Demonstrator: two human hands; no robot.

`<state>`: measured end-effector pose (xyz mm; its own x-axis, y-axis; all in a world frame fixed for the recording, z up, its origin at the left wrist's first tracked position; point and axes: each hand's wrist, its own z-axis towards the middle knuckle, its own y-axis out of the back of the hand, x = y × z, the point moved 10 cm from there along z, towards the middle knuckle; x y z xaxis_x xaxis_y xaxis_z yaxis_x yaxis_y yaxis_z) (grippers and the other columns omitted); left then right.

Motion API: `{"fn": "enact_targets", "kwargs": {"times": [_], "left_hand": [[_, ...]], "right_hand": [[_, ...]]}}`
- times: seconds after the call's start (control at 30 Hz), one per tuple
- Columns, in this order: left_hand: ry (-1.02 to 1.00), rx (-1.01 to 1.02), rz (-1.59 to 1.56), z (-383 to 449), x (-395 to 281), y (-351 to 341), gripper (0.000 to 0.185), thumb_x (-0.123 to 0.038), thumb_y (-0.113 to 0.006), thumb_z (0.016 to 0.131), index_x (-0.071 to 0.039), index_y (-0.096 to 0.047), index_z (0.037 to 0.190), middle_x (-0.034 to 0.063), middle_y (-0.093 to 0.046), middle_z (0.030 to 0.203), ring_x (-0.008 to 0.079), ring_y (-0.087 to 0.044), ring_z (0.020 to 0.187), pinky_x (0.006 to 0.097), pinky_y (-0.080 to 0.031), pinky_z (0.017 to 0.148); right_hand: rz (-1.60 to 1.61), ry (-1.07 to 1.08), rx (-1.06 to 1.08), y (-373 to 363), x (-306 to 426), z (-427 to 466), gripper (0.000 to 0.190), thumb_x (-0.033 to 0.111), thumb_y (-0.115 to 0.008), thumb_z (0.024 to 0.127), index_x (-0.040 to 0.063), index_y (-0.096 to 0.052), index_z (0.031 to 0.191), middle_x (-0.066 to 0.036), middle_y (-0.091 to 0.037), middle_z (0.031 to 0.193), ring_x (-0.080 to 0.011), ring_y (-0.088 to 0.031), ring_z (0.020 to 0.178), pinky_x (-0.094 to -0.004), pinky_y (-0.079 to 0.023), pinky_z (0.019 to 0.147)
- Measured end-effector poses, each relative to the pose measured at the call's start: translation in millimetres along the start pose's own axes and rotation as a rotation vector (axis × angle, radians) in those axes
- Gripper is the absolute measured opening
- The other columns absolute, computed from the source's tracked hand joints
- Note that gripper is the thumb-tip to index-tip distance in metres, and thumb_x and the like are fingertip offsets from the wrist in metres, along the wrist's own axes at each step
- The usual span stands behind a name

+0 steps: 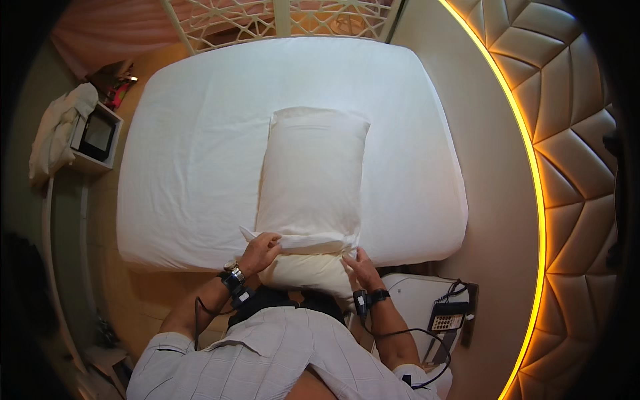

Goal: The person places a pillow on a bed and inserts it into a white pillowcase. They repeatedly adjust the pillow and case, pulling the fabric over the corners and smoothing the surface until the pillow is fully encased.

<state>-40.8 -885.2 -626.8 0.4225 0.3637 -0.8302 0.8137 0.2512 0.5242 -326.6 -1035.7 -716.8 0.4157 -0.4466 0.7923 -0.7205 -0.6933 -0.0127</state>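
A pillow (307, 272) lies on the bed's near edge, partly inside a white pillowcase (314, 175). Its cream near end sticks out of the case's opening and hangs a little over the edge, towards my body. My left hand (261, 251) pinches the folded hem at the left side of the opening, where a corner of cloth points out to the left. At the opening's right corner, the thumb and fingers of my right hand (361, 267) grip the hem beside the bare pillow.
The bed (200, 125) has a white fitted sheet. A bedside table (415, 295) with a telephone (448, 316) stands at right, near the padded headboard wall (575, 165). At left, a small cabinet (112, 145) has white cloth (62, 130) on it. A lattice screen (235, 20) stands beyond the bed.
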Motion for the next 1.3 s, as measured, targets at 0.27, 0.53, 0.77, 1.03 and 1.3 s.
{"fn": "enact_targets", "kwargs": {"times": [0.27, 0.53, 0.77, 1.03, 1.3], "left_hand": [[-0.106, -0.224, 0.292, -19.9, 29.1, -16.7, 0.064, -0.010, -0.072, 0.082, -0.005, -0.050, 0.142, 0.0238, -0.053, 0.129, 0.0432, -0.055, 0.118, 0.0470, -0.049, 0.100], [0.077, -0.181, 0.240, 10.2, 57.0, 0.8, 0.044, -0.007, -0.070, 0.082, -0.008, -0.065, 0.126, 0.0197, -0.046, 0.149, 0.0414, -0.064, 0.111, 0.0462, -0.056, 0.091], [0.159, -0.011, -0.011, -13.1, 53.7, 7.7, 0.023, -0.017, -0.075, 0.084, -0.005, -0.067, 0.102, 0.0180, -0.072, 0.096, 0.0320, -0.072, 0.086, 0.0401, -0.057, 0.075], [0.252, -0.118, -0.081, -36.5, 47.5, 1.3, 0.027, -0.023, -0.075, 0.088, -0.002, -0.064, 0.099, 0.0140, -0.069, 0.078, 0.0199, -0.068, 0.070, 0.0368, -0.054, 0.063], [0.261, -0.095, -0.378, -18.0, 11.5, 8.8, 0.019, -0.015, -0.070, 0.096, -0.006, -0.053, 0.091, 0.0028, -0.062, 0.074, 0.0093, -0.060, 0.057, 0.0261, -0.051, 0.050]], "right_hand": [[-0.539, 0.273, -0.550, 58.1, 1.1, -0.2, 0.076, 0.018, -0.078, 0.083, 0.001, -0.043, 0.148, -0.026, -0.062, 0.126, -0.0376, -0.061, 0.116, -0.0434, -0.050, 0.099], [-0.835, 0.525, -0.513, 42.8, 65.3, -5.7, 0.020, 0.006, -0.067, 0.087, 0.005, -0.068, 0.107, -0.019, -0.066, 0.112, -0.0390, -0.061, 0.107, -0.0443, -0.050, 0.094], [-0.702, 0.545, -0.250, 64.1, 58.7, -15.0, 0.018, 0.002, -0.063, 0.088, 0.003, -0.064, 0.106, -0.021, -0.066, 0.114, -0.0391, -0.064, 0.103, -0.0428, -0.054, 0.087], [-0.893, 0.581, -0.060, 23.3, 70.6, 2.3, 0.019, 0.009, -0.071, 0.083, 0.003, -0.061, 0.098, -0.019, -0.068, 0.108, -0.0391, -0.066, 0.100, -0.0457, -0.054, 0.080], [-0.540, 0.163, 0.075, 56.2, 59.6, 18.3, 0.058, 0.024, -0.081, 0.079, 0.004, -0.057, 0.128, -0.014, -0.070, 0.081, -0.0290, -0.069, 0.074, -0.0398, -0.055, 0.068]]}}
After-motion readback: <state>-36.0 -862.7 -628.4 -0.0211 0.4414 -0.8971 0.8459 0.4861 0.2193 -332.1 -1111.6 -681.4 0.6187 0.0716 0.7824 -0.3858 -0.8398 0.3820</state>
